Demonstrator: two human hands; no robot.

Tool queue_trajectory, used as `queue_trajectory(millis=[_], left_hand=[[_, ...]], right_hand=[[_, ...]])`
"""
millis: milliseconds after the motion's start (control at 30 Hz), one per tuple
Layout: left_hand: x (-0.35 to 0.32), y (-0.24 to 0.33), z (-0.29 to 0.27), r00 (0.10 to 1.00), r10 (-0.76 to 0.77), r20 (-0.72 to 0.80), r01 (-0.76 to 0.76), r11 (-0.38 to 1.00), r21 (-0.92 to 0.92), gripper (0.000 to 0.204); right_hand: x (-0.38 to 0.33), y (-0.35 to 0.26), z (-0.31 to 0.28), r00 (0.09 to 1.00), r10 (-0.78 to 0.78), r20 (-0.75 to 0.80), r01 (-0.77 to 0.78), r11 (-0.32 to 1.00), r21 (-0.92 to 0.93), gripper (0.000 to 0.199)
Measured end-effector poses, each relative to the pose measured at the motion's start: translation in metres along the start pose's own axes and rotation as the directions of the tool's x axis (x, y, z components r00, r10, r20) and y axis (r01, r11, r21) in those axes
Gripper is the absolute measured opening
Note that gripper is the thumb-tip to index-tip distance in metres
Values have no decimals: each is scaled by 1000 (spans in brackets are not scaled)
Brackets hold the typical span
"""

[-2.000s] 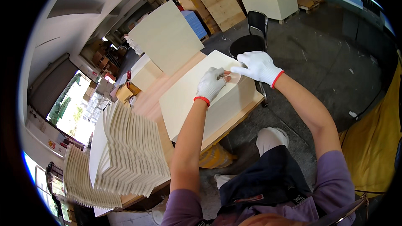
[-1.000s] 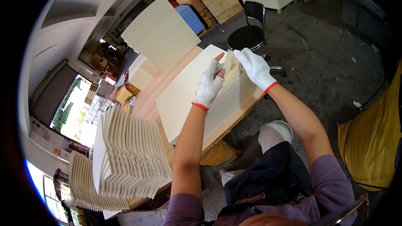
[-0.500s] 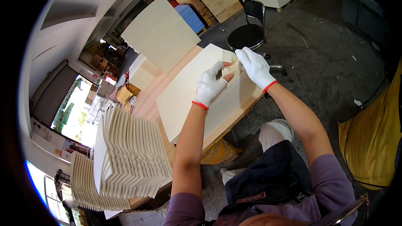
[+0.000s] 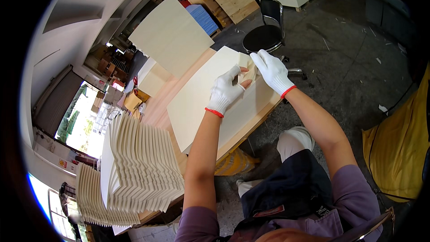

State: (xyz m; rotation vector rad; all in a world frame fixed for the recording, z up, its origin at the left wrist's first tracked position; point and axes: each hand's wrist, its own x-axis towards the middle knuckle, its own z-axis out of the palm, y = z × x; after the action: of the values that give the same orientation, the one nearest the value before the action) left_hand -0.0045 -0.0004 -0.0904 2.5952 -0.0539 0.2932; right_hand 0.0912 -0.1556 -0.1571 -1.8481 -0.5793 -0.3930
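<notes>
A stack of cream paper sheets (image 4: 192, 112) lies on the wooden table, its far right corner bent up and fanned into loose layers (image 4: 247, 70). My left hand (image 4: 226, 89), in a white glove with bare thumb and fingertip, rests on the stack beside that corner. Its thumb and finger are spread, their tips touching the fanned edges. Over the same corner, my right hand (image 4: 271, 70) is closed on the sheets, its gloved fingers pressed together. How many sheets it grips is hidden.
Wavy piles of folded cream sheets (image 4: 143, 166) stand at the near left. Beyond the stack are another large pale sheet pile (image 4: 172, 36) and a black chair (image 4: 263, 38). Bare tabletop (image 4: 156, 107) shows between the piles. A yellow cloth cover (image 4: 396, 152) is at the right.
Almost nothing differs. My right hand has shifted very slightly to the left, and the fanned corner lies a little differently. The left hand stays in place.
</notes>
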Motion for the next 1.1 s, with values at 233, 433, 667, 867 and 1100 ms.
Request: queue_trajectory(millis=[233,433,667,867,1100], left_hand=[[-2,4,-3,1000,5,15,-4,999,-48,31],[0,-10,5,981,133,-141,-144,987,-74,27],[-1,-5,1,998,62,-34,-60,997,53,31],[-1,3,-2,999,23,-26,-22,999,33,35],[-12,7,3,967,234,-98,-214,961,177,40]], right_hand=[[-1,-3,-1,1000,8,-10,-8,999,38,46],[-2,-7,0,1000,16,-11,-16,1000,27,44],[-4,-4,1,1000,25,-19,-24,998,61,44],[-3,-2,0,999,52,-12,-51,995,88,44],[-2,-14,-25,999,54,-6,-53,995,86,46]])
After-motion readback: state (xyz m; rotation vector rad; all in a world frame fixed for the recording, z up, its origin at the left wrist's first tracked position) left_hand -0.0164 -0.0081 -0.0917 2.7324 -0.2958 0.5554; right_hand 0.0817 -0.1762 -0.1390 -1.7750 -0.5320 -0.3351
